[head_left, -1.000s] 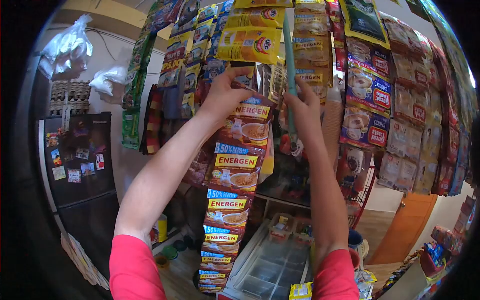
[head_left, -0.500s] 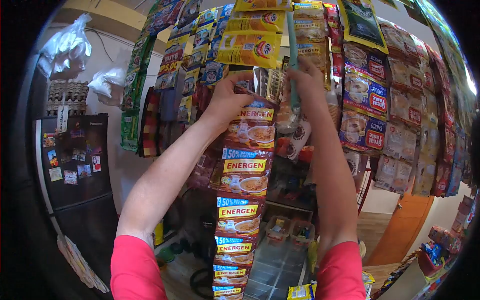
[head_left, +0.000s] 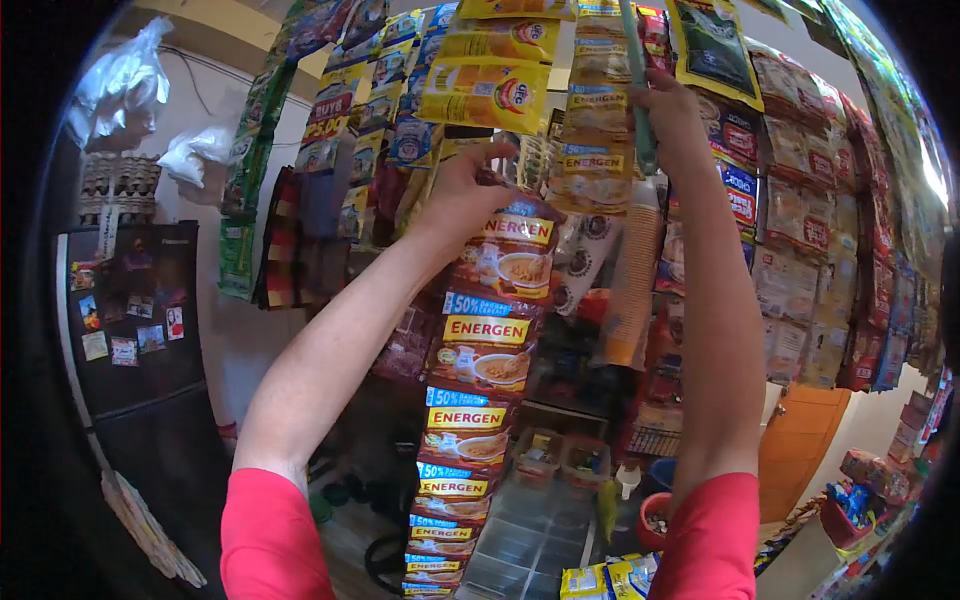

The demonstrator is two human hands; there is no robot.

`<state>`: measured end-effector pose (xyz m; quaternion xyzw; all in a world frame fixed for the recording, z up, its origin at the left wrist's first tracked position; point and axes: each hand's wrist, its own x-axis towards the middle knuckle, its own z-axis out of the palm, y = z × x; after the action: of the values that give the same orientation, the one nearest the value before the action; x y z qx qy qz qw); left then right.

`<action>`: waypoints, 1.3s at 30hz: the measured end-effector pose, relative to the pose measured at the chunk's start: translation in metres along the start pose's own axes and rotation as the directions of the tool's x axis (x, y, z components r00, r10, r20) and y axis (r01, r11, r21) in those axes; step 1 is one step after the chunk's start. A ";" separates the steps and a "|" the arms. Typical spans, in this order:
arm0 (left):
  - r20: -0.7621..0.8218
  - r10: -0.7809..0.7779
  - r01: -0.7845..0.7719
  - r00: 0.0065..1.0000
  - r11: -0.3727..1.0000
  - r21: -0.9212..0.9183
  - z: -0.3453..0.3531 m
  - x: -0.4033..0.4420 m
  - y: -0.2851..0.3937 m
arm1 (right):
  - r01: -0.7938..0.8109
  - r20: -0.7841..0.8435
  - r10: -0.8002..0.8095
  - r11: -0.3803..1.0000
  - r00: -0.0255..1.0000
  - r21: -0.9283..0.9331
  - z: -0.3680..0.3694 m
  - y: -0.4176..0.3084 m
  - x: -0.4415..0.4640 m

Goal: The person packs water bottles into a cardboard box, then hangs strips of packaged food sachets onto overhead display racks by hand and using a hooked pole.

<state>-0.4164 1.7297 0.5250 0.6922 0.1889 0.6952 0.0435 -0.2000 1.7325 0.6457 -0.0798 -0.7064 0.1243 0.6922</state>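
My left hand is closed on the top of a long strip of brown Energen sachets, which hangs down to the bottom of the view. Raised to the right, my right hand has its fingers closed round a pale green stick-like piece. Between my hands hangs a strip of yellowish Energen sachets. Yellow UFC packets hang just above my left hand. What the green piece is attached to at its top is out of view.
Rows of coffee sachets hang at the right. A dark fridge stands at the left, below white plastic bags. Stacked cups hang near my right forearm. An orange door is behind at the right.
My right hand has moved up and to the right with the green piece, away from my left hand. The left hand keeps its hold on the brown strip, which has swung slightly.
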 end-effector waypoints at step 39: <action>0.079 -0.196 0.210 0.977 0.857 -0.470 -0.009 0.022 -0.039 | -0.724 -0.028 0.733 0.664 0.679 -0.186 -0.107 0.115 -0.633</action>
<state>-0.4335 1.7710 0.5339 0.6462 0.0837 0.7019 0.2877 -0.0819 1.6692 0.0070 -0.4150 -0.6406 0.3276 0.5568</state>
